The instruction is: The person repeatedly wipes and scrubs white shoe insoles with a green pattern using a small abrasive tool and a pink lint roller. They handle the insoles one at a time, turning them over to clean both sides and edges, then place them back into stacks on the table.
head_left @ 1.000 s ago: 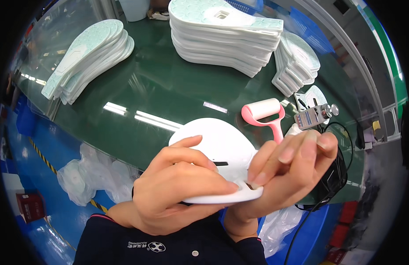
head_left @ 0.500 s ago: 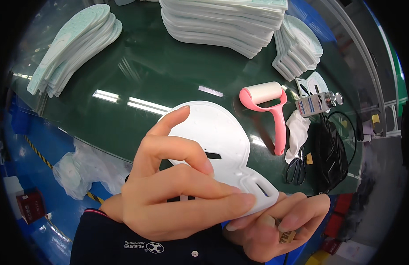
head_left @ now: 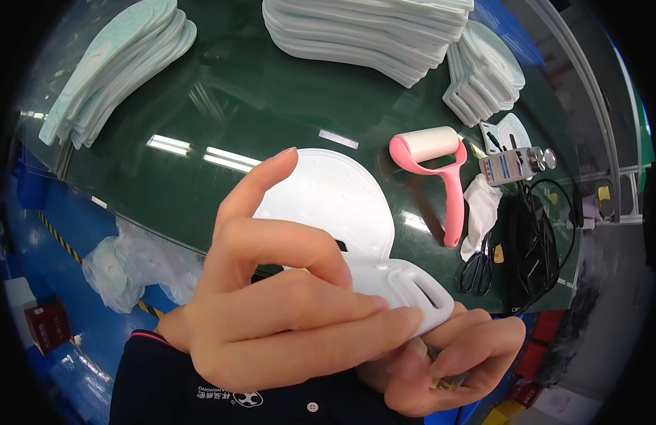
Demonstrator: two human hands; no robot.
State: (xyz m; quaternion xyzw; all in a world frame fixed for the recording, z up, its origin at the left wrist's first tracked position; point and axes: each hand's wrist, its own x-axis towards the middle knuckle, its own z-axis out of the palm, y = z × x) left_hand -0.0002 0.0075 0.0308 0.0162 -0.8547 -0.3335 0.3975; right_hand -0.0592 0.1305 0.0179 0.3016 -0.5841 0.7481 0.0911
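White foam insole [head_left: 335, 205] held up above the green tabletop [head_left: 271, 106], close to the chest. Left hand [head_left: 285, 312] fingers closed across its slotted heel end; right hand [head_left: 448, 354] curled beneath, pinching a small brass-coloured piece. Best to keep the grip near the edges, steady. Long axis runs heel lower right, rounded toe upper left, away from the body.
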